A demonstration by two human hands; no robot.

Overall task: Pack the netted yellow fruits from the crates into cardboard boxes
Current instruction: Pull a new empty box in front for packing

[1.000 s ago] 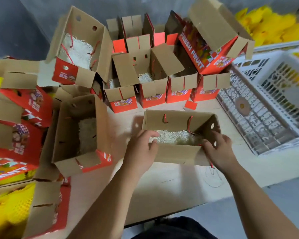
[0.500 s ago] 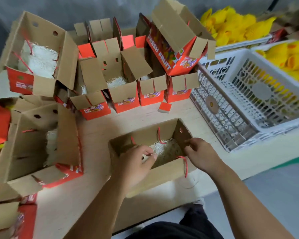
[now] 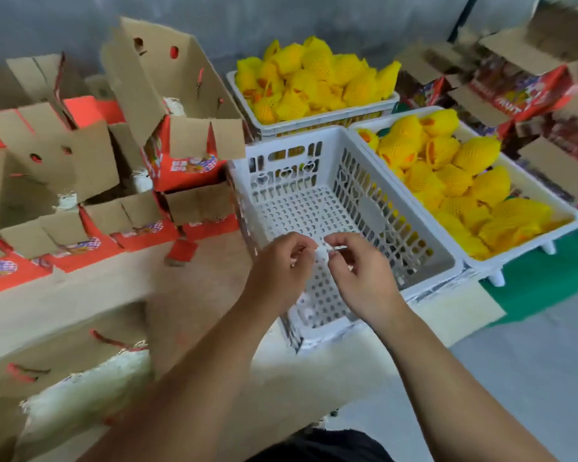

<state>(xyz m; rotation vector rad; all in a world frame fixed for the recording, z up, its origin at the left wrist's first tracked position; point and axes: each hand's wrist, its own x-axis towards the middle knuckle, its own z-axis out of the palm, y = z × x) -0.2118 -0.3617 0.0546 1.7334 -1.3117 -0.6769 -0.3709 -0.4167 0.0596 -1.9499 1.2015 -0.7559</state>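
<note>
Netted yellow fruits [image 3: 454, 175] fill a white crate [image 3: 528, 250] at the right, and more netted fruits [image 3: 314, 78] are heaped in a second crate [image 3: 317, 123] behind it. An empty white crate [image 3: 291, 135] stands in the middle. My left hand [image 3: 277, 271] and my right hand [image 3: 359, 278] hover over the empty crate, fingers curled and fingertips almost meeting. A small white scrap [image 3: 324, 252] seems pinched between them. At the lower left, blurred, lies an open cardboard box [image 3: 47, 341] lined with white shredded paper [image 3: 87, 391].
Open red-and-brown cardboard boxes [image 3: 181, 128] are stacked along the left and back of the wooden table [image 3: 197, 285]. More boxes [image 3: 531, 81] stand at the top right. Green floor [image 3: 548, 288] shows beyond the table's right edge.
The view has swung right toward the crates. Both hands let go of the lined box, which now lies at the lower left, and came together over the empty crate.
</note>
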